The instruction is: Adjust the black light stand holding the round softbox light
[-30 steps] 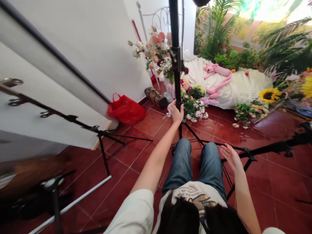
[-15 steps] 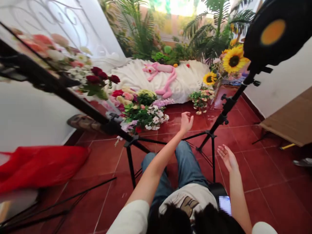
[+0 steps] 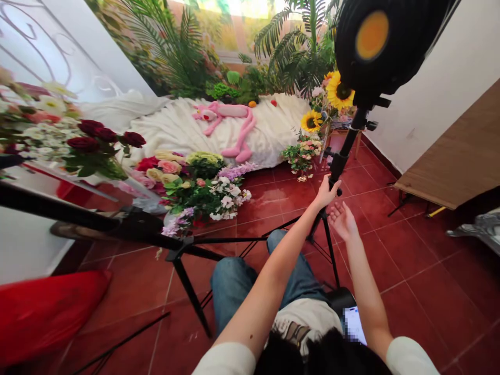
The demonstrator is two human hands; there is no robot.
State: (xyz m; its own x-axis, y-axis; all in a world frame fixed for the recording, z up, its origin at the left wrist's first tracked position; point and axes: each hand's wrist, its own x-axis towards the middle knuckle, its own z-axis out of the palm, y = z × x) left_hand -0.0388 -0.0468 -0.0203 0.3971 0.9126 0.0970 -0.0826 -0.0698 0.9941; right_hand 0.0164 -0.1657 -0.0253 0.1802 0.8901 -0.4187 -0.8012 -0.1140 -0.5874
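Observation:
My left hand (image 3: 326, 194) is wrapped round the lower pole of a black light stand (image 3: 346, 146), just above its spread legs. Close below it, my right hand (image 3: 344, 222) is raised with palm turned up and fingers apart, holding nothing. The stand carries a large round black lamp head (image 3: 385, 54) with an orange disc. A phone (image 3: 354, 324) with a lit screen lies by my right hip, partly covered by my forearm.
A second black stand (image 3: 144, 226) slants across the left side. Artificial flowers (image 3: 219, 190) stand ahead on the red tiled floor (image 3: 394, 245). Beyond them, a pink plush toy (image 3: 230, 112) lies on white cloth (image 3: 172, 125). Sunflowers (image 3: 311, 121) rise behind the lamp pole. A brown board (image 3: 449, 151) leans at right.
My left hand has moved right onto the light stand's pole and closed on it. My right hand has come nearer to the pole, still open. The view has turned to the right.

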